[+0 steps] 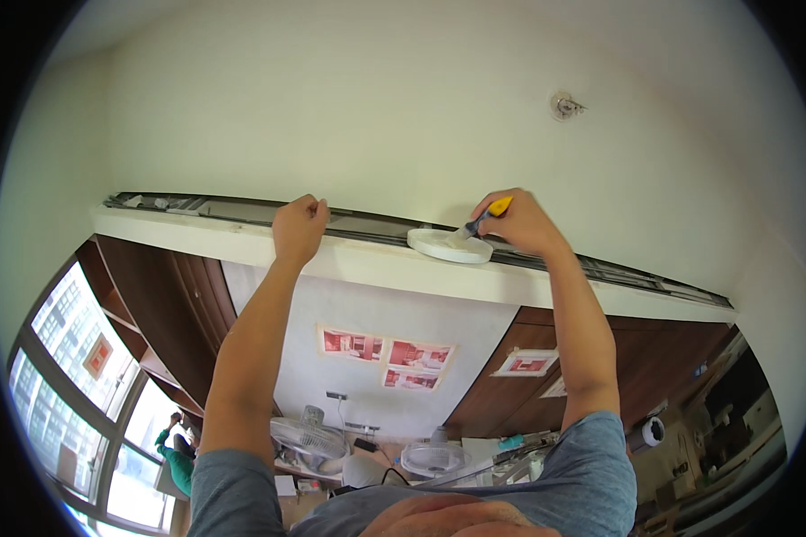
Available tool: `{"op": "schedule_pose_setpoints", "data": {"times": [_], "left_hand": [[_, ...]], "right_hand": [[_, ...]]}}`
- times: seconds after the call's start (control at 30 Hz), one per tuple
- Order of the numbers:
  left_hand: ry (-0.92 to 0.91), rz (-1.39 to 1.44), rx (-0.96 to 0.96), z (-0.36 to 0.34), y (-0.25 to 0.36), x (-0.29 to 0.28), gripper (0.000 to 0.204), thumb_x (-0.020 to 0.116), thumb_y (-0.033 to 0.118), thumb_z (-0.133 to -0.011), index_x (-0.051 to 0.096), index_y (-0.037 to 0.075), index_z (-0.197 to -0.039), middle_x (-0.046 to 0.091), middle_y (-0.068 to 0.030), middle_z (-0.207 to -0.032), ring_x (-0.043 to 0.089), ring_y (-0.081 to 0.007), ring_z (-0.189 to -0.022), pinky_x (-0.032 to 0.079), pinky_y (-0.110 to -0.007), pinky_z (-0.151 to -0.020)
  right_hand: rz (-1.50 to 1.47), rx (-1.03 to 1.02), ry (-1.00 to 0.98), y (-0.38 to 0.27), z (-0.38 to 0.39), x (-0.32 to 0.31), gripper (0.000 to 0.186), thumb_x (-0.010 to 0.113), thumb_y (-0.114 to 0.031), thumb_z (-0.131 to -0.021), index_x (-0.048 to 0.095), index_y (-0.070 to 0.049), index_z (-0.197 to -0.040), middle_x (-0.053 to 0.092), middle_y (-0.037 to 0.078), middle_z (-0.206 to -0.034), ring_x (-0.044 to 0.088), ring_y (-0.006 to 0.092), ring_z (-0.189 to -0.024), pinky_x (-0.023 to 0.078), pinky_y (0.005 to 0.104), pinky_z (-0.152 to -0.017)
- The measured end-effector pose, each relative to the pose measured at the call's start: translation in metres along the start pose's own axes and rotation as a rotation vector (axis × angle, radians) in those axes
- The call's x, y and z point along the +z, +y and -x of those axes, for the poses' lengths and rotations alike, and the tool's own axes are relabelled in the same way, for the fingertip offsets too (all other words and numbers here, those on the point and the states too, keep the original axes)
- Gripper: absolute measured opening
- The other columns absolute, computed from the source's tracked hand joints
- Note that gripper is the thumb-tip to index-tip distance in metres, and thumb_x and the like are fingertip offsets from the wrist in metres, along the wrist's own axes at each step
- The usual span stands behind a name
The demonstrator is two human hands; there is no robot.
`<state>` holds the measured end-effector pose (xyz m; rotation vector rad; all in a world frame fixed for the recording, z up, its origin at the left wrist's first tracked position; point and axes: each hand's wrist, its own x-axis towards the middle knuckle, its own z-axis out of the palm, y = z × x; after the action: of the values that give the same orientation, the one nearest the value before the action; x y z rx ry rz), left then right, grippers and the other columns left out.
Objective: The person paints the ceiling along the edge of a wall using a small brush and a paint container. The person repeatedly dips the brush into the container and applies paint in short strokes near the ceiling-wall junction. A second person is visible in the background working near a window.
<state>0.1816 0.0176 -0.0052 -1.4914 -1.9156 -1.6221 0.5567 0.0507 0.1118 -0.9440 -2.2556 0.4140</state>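
My right hand [521, 225] grips a paintbrush [485, 217] with a yellow-tipped, dark handle. The bristles point down into a shallow round white dish [452, 254], touching pale material in it. The dish sits on the edge of a long white ledge [376, 263], partly over the dark slot behind it. To the left, my left hand [299, 233] is raised at the same ledge, fingers curled in and thumb pressed to them. Whether anything small is pinched there is hidden.
A small round fixture [565, 106] is on the pale surface above. Below are a fan [312, 437], a second fan [434, 458], brown cabinets [157, 295] and red-and-white printed sheets [412, 356] on the wall. Another person in green [179, 465] is by the windows at lower left.
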Motion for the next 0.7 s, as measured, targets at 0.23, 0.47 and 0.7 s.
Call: {"op": "schedule_pose_setpoints", "data": {"times": [0.23, 0.47, 0.7], "left_hand": [[0.147, -0.073, -0.056, -0.028, -0.056, -0.036, 0.038, 0.065, 0.036, -0.097, 0.071, 0.001, -0.084, 0.07, -0.018, -0.076, 0.068, -0.0406, -0.074, 0.053, -0.049, -0.071], [0.237, -0.067, -0.159, -0.028, -0.058, -0.025, 0.04, 0.059, 0.038, -0.101, 0.071, 0.003, -0.086, 0.07, -0.0173, -0.079, 0.067, -0.0405, -0.078, 0.052, -0.05, -0.074], [0.216, -0.084, -0.186, -0.024, -0.056, -0.025, 0.041, 0.059, 0.038, -0.102, 0.069, 0.003, -0.083, 0.068, -0.0167, -0.075, 0.065, -0.0393, -0.073, 0.05, -0.05, -0.071]], "right_hand": [[-0.444, -0.393, 0.616, -0.03, -0.049, -0.058, 0.016, 0.077, -0.007, -0.094, 0.066, 0.001, -0.103, 0.068, 0.007, -0.088, 0.074, 0.0173, -0.075, 0.062, 0.0283, -0.072], [-0.625, -0.752, 1.061, -0.078, -0.143, -0.056, 0.026, 0.078, -0.004, -0.093, 0.053, -0.002, -0.097, 0.064, 0.006, -0.083, 0.072, 0.0159, -0.073, 0.065, 0.0287, -0.07], [-0.655, -0.816, 1.155, -0.084, -0.225, -0.034, 0.015, 0.068, -0.008, -0.098, 0.059, -0.001, -0.109, 0.072, 0.009, -0.093, 0.077, 0.0183, -0.081, 0.058, 0.0262, -0.07]]}}
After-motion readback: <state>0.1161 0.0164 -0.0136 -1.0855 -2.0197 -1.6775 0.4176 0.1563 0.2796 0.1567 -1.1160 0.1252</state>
